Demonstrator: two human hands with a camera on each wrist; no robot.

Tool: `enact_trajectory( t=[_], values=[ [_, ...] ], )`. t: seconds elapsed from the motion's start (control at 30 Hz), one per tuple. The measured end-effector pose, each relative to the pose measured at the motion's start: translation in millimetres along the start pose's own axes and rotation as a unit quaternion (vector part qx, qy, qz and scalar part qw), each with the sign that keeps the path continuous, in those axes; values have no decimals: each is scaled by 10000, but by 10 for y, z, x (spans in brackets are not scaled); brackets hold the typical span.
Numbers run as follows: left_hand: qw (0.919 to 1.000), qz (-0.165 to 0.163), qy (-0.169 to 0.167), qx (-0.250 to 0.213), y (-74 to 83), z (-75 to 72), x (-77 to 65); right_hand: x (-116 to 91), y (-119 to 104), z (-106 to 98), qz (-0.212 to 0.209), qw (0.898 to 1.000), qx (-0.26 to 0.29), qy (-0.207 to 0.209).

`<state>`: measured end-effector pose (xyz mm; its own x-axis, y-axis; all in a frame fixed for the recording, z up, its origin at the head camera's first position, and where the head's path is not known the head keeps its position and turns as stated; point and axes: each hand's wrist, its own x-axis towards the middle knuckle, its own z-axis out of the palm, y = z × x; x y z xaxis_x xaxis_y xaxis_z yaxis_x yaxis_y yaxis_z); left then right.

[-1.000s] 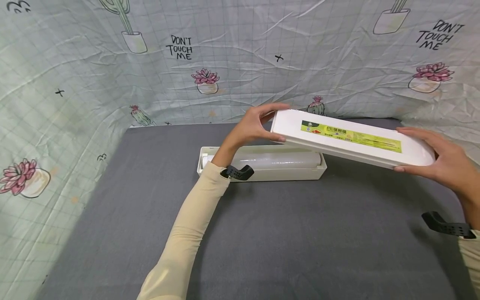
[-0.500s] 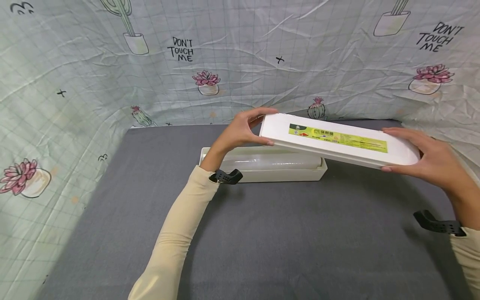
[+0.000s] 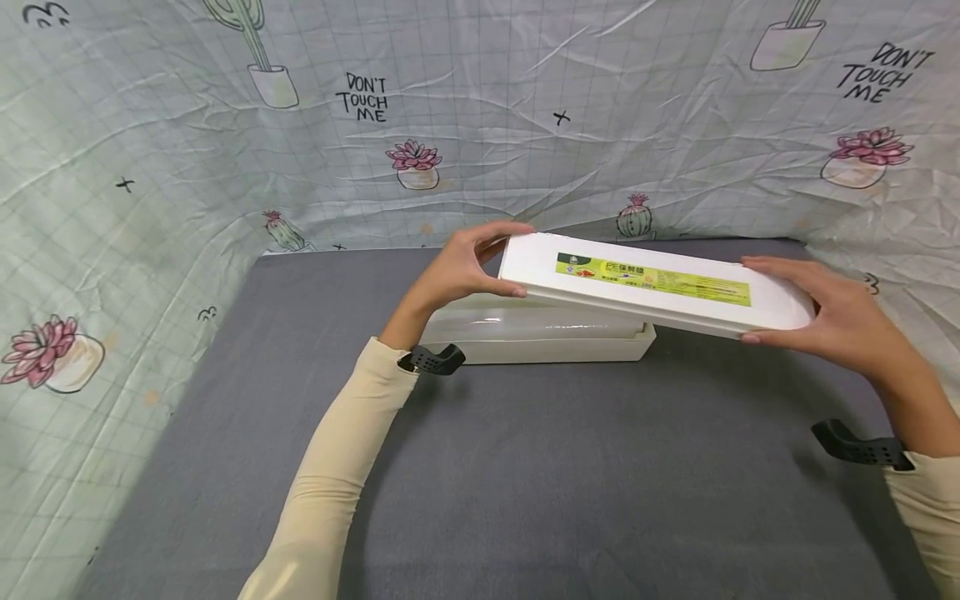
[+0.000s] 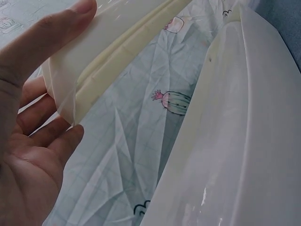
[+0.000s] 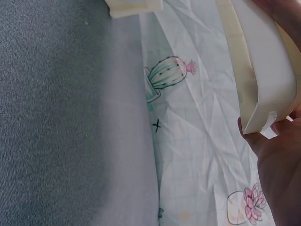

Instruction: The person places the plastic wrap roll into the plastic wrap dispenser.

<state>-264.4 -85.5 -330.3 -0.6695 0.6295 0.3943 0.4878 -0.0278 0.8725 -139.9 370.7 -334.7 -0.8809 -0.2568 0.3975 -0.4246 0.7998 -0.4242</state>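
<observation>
Both hands hold a long white lid with a yellow-green "PE" cling film label, raised and tilted with its right end lower. My left hand grips the lid's left end, thumb along the near edge and fingers at the far side. At the rounded right end, my right hand grips it the same way. Below and behind the lid stands an open cream cling film box, with a clear roll of cling film lying inside. The lid overlaps the box's back right in the head view. The left wrist view shows the lid's ridged underside apart from the box.
A grey cloth covers the table under the box. Behind and to the left hangs a pale curtain printed with cacti and lettering. Black bands sit on both wrists.
Both hands have carried the lid leftward and slightly down, so it covers more of the box in the head view. The box has stayed in place.
</observation>
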Motion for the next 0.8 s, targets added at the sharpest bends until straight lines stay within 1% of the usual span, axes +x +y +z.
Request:
enact_trajectory(
  t=[0.27, 0.63, 0.8],
  values=[
    [10000, -79, 42, -13, -17, -54, -66, 51, -76, 29, 186, 9997, -116, -130],
    [9998, -44, 90, 151, 25, -118, -163, 114, -87, 54, -49, 9996, -205, -199],
    [9997, -147, 109, 181, 52, -147, -228, 149, -107, 91, -160, 9993, -290, -193]
  ],
)
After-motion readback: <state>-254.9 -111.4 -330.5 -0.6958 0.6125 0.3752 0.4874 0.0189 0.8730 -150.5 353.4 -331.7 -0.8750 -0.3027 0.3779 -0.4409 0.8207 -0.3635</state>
